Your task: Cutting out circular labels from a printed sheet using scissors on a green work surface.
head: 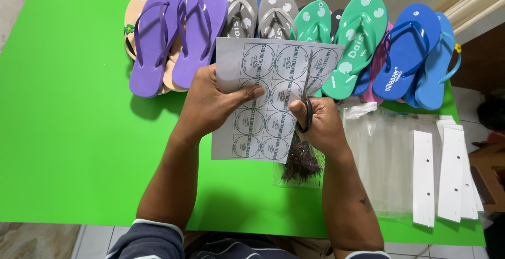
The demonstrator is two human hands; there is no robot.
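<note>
My left hand [213,104] holds a white sheet of round printed labels [265,96] by its left edge, thumb on top. My right hand [321,125] grips dark-handled scissors [307,98], whose blades run up through the sheet between two columns of labels. The sheet hangs above the green table [73,133], in front of a row of flip-flops.
Purple [176,33], grey [258,12], green [347,38] and blue flip-flops [415,54] line the table's far edge. A small clear bag of dark ties [301,167] lies under my right hand. Clear plastic bags [384,159] and white card headers [444,177] sit at right.
</note>
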